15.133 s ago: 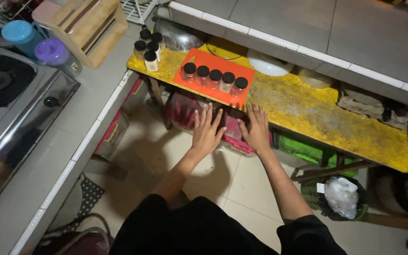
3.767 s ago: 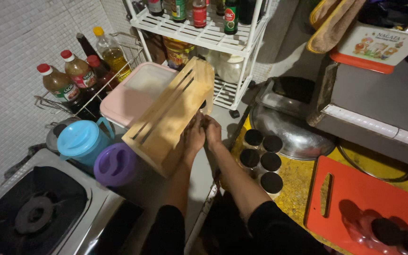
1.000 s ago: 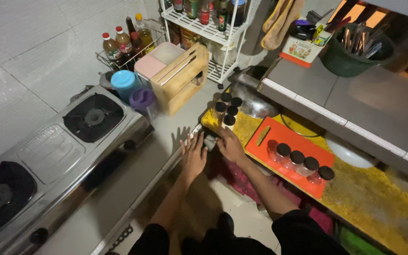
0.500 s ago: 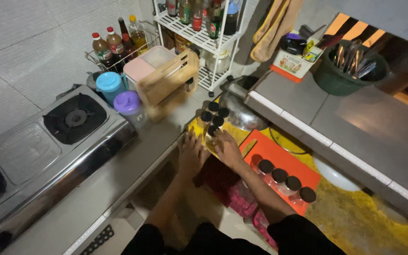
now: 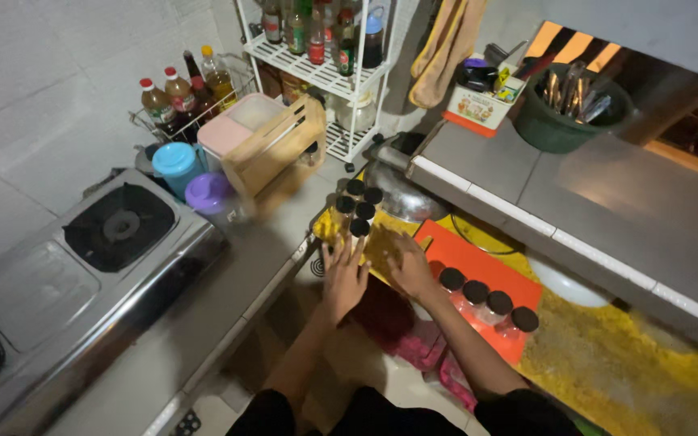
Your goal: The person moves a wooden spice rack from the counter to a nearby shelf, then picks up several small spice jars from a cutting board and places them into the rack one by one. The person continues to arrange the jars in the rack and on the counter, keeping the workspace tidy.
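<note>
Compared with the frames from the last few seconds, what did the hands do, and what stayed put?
Both hands came away from the wooden rack on the counter and went down to the yellow shelf. The left hand and right hand now lie open beside the cluster of black-lidded jars, holding nothing. The orange tray with its four jars, the stove and the bottle rack stayed as they were.
</note>
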